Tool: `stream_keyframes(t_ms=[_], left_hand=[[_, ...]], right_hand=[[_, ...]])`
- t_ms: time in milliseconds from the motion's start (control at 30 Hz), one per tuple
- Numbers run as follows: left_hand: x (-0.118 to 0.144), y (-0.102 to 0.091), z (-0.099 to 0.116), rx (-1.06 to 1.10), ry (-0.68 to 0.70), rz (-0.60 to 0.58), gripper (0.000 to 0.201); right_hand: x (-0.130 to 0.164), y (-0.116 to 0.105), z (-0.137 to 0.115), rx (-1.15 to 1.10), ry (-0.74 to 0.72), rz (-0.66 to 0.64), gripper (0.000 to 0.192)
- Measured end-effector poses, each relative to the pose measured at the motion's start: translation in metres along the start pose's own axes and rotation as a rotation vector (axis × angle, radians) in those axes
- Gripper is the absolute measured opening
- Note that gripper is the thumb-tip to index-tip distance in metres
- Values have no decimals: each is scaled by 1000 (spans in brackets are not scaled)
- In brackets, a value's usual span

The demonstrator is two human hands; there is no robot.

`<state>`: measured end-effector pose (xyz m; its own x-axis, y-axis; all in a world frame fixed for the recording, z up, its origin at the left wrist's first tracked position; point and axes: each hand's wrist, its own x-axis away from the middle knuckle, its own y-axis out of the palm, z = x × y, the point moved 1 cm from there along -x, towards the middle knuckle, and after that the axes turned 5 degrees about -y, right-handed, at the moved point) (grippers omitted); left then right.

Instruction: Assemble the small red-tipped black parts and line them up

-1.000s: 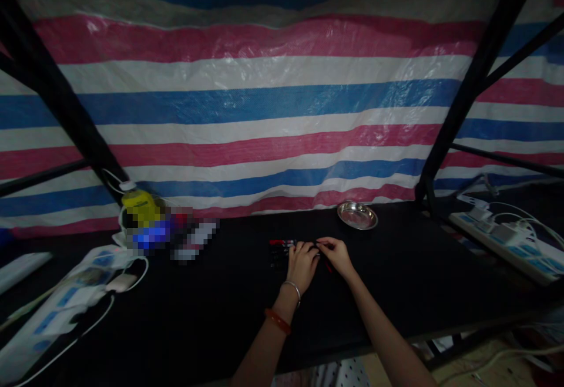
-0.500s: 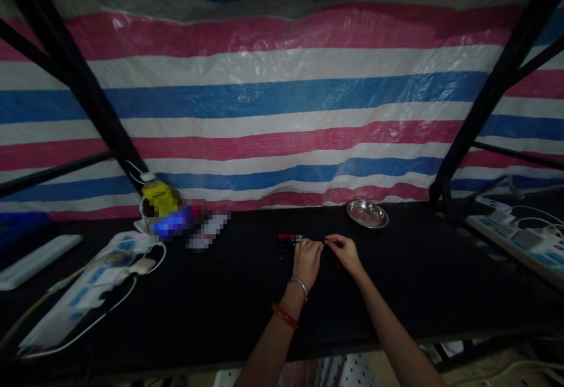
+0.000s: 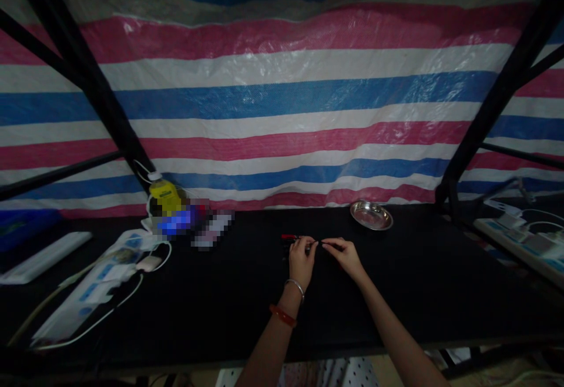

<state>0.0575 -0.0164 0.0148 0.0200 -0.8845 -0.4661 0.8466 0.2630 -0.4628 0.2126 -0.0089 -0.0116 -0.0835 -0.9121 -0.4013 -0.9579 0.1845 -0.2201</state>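
Dim shot, small stuff hard to read. My left hand (image 3: 302,259) and right hand (image 3: 348,256) meet over the black table (image 3: 220,310), fingers pinched narrow on a thin dark pen-like piece (image 3: 318,244) held between them; what exactly it is I can't tell. Red-tipped pens (image 3: 289,238) lie just left of my left hand, mostly hidden behind it. Steel dish (image 3: 371,215) sits behind my right hand, near the striped tarp (image 3: 282,111). Yellow bottle (image 3: 164,195) at left, label pixelated, no writing readable. Power strip (image 3: 92,284) left, another power strip (image 3: 524,240) cut off at right edge
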Motion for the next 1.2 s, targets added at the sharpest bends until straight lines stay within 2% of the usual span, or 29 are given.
stream_keyframes(t_ms=[133, 300, 433, 667, 967, 1200], left_hand=[[-1, -1, -2, 131, -68, 52, 8], [-2, -2, -3, 206, -101, 15, 11], [-1, -3, 1, 233, -96, 7, 12], [-3, -6, 4, 290, -105, -26, 13], [-2, -9, 10, 383, -95, -53, 12], [0, -5, 8, 444, -112, -97, 14]], right_hand=[[-1, -1, -5, -13, -5, -24, 24], [0, -2, -13, -94, 65, -41, 28], [1, -2, -13, -182, 143, -21, 30], [3, -5, -12, -241, 222, -58, 33], [3, -3, -12, -539, 351, -17, 33], [5, 0, -20, -666, 380, -26, 34]])
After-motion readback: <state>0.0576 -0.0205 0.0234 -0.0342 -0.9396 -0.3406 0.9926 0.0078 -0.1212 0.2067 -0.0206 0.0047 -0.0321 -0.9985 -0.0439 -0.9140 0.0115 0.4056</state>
